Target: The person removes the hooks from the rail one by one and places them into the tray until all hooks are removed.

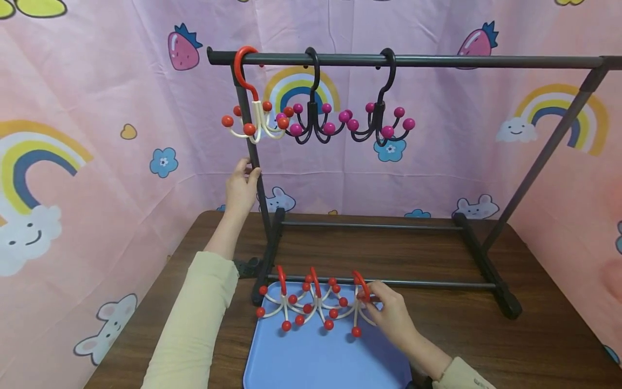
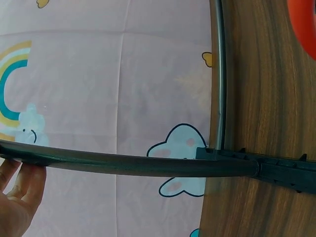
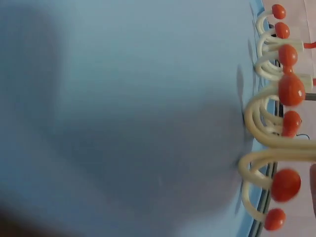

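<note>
My left hand [image 1: 241,189] holds the left post [image 1: 262,200] of a dark metal garment rack, thumb in front; its fingers [image 2: 32,185] meet the tube in the left wrist view. My right hand [image 1: 391,313] pinches the red hook of a white multi-arm hook hanger with red balls [image 1: 357,308], low over the blue tray [image 1: 320,362]. Two matching hangers, a left one [image 1: 284,302] and a middle one [image 1: 318,297], stand beside it on the tray. In the right wrist view the nearest hanger [image 3: 276,148] shows its curved white arms; its hook is out of frame.
From the rack's top bar [image 1: 437,61] hang a red-hooked white hanger [image 1: 257,119] at the left end and two black hangers with pink balls, a middle one [image 1: 312,116] and a right one [image 1: 379,116]. The rack's feet stand on a wooden table [image 1: 389,248].
</note>
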`<state>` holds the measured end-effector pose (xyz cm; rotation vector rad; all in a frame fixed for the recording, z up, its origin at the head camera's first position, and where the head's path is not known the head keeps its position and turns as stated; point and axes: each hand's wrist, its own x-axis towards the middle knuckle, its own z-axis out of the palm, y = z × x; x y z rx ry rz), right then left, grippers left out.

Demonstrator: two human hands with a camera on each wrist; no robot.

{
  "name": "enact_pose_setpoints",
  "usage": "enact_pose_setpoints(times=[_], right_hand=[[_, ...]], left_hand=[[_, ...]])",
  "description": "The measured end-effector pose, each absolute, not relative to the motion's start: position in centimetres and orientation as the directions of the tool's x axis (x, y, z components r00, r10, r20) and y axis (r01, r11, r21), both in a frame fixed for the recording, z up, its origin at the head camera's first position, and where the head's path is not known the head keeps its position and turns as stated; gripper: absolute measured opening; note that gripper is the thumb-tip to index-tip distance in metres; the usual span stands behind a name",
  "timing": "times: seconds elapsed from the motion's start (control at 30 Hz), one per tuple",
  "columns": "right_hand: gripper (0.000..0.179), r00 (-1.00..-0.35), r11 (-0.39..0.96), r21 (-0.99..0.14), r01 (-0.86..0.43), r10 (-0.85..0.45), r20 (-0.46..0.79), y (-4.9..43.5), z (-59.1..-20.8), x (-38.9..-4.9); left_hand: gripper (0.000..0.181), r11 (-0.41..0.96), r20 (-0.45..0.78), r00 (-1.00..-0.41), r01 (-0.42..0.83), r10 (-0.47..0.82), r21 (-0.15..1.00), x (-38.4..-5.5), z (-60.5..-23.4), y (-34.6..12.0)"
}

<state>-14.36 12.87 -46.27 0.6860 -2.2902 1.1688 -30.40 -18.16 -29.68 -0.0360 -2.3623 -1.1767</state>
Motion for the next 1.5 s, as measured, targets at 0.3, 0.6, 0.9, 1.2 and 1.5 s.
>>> enact_pose_setpoints(times=[0.3, 0.6, 0.9, 1.2, 1.5], right_hand=[[0.035, -0.785, 0.616, -0.534, -0.579, -0.244, 0.570, 14.9, -42.4, -16.0], [0.020, -0.653, 0.652, -0.377, -0.658, -0.245, 0.717, 16.3, -34.7, -19.2], [0.015, -0.525, 0.691, -0.259, -0.675, -0.204, 0.826, 17.9, -26.4, -20.9], [0.032, -0.621, 0.699, -0.436, -0.567, -0.016, 0.783, 17.7, -18.9, -21.8], [0.048, -0.849, 0.623, -0.689, -0.371, 0.073, 0.524, 15.3, -15.1, -24.2]], left_hand=[[0.035, 0.618, 0.429, -0.884, 0.233, -0.188, 0.751, -30.1, -29.6, -18.2], [0.038, 0.619, 0.411, -0.892, 0.218, -0.188, 0.755, -29.9, -29.7, -18.8], [0.034, 0.621, 0.431, -0.881, 0.231, -0.193, 0.749, -29.9, -29.7, -18.3], [0.034, 0.619, 0.441, -0.878, 0.244, -0.186, 0.746, -30.0, -29.6, -18.4], [0.032, 0.624, 0.462, -0.869, 0.263, -0.178, 0.736, -30.2, -29.9, -18.3]])
